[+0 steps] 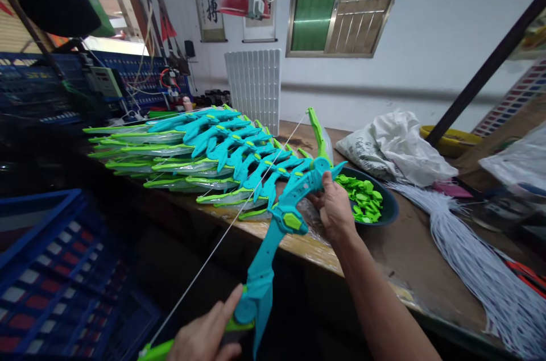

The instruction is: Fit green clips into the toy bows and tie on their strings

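Observation:
I hold a teal and green toy bow (281,219) with a white string stretched along its left side. My right hand (335,207) is wrapped round its middle grip, next to a dark bowl. My left hand (209,335) is closed on the bow's lower limb near the green tip, thumb lying along the teal part. The upper green limb points away over the bench. Behind it lies a row of several finished bows (200,150), stacked side by side on the wooden bench (405,253).
A dark bowl (390,207) of small green plastic parts stands right of my hand. A bundle of white strings (473,258) lies on the right, with white bags (396,148) behind. Blue crates (51,270) stand at lower left; a white ribbed basket (253,85) stands at the back.

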Demonstrator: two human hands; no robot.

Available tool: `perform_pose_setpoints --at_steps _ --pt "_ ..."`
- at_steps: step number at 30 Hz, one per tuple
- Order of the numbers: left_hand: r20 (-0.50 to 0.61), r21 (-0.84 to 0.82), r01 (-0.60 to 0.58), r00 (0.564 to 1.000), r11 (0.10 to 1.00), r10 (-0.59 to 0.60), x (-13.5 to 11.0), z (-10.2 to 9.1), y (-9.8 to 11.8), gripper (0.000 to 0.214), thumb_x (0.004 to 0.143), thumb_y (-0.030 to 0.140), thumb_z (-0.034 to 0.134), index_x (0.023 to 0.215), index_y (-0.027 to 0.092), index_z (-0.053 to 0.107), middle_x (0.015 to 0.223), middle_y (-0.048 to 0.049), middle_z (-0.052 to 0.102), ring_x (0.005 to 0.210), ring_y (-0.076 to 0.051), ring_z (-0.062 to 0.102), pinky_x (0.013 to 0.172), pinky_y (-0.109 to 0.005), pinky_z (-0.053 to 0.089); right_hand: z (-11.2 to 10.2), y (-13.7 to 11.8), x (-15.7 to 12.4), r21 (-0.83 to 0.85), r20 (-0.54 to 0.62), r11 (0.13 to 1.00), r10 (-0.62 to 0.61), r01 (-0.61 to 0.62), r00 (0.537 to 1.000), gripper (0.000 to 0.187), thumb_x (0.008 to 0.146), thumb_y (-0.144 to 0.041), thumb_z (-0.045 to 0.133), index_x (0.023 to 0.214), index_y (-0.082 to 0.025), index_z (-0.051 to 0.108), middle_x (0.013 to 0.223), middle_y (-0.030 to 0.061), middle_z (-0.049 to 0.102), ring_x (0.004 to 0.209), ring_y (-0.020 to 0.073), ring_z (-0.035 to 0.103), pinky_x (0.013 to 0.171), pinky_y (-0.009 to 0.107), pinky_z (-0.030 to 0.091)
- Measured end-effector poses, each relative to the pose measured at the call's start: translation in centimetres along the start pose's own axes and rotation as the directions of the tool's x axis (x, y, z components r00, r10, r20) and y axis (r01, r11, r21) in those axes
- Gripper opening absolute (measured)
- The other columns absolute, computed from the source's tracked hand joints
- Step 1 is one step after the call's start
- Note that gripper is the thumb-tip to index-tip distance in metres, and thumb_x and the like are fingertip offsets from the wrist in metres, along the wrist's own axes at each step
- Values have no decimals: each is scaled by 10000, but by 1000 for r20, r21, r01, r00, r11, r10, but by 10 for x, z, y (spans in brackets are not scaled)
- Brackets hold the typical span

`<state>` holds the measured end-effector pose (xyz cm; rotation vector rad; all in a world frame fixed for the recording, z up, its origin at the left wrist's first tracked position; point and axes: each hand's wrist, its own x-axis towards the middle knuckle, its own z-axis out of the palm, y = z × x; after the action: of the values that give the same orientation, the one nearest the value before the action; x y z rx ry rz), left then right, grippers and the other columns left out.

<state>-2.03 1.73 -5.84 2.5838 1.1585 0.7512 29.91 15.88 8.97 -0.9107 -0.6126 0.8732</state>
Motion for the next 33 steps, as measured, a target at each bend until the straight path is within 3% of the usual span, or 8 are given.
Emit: perform_pose_setpoints --at_steps 3,7,10,14,19,24,29,33 --pt "9 42 7 1000 999 -7 64 -50 -16 810 953 247 571 1632 335 139 1521 -61 538 1283 -263 619 1024 -308 529 -4 14 -19 -66 14 996 -50 51 999 575 719 -632 798 1044 -179 656 1121 85 702 950 209 702 717 282 607" --pt "112 340 124 979 932 -171 177 -97 -34 732 956 386 563 1609 225 275 1481 -127 570 1317 -324 584 1049 -423 507 -14 86 -95 -243 135 968 -29 61 990 513 870 -463 720 1282 -197 568 1248 115 661 929 187 716 724 263 595" --pt "155 427 120 967 896 -204 249 -105 -55 699 939 385 575 1574 192 358 1315 -186 683 1198 -389 652 970 -501 521 -27 147 -151 -363 327 919 -31 155 945 393 969 -368 577 1312 -181 539 1068 104 710 679 150 707 585 247 583" --pt "222 459 99 950 883 -222 300 -95 -76 671 906 416 635 1510 191 450 1290 -183 687 1185 -353 653 952 -464 523 -43 177 -177 -477 524 679 -290 558 801 336 981 -193 512 1308 -237 574 1035 64 725 870 172 742 785 246 610" --pt "147 488 122 964 864 -220 275 -96 -62 595 917 470 637 1404 141 540 1317 -208 624 1170 -344 634 947 -440 517 -62 173 -169 -447 682 549 -302 706 666 256 1006 -185 497 1236 -217 605 1014 62 743 884 174 757 785 198 606" --pt "87 531 85 984 843 -155 193 -139 -62 516 924 450 649 1352 174 571 1413 -144 553 1301 -315 508 1095 -408 419 -64 182 -157 -354 808 502 -261 789 528 201 1008 -238 536 1167 -198 651 984 64 753 837 185 767 738 192 605" --pt "16 489 78 995 869 -98 130 -172 -65 455 946 325 633 1328 83 584 1319 -179 598 1239 -319 530 1079 -434 443 -33 162 -164 -437 761 598 -152 672 631 201 1031 -286 488 1027 -208 673 871 38 740 758 160 742 685 189 579" --pt "-11 420 -11 1000 907 17 170 -140 -55 416 962 322 604 1301 81 596 1381 -190 562 1339 -326 453 1180 -456 329 -18 162 -168 -469 774 542 -128 697 621 242 1037 -266 419 981 -215 648 792 17 705 688 146 711 629 197 537"
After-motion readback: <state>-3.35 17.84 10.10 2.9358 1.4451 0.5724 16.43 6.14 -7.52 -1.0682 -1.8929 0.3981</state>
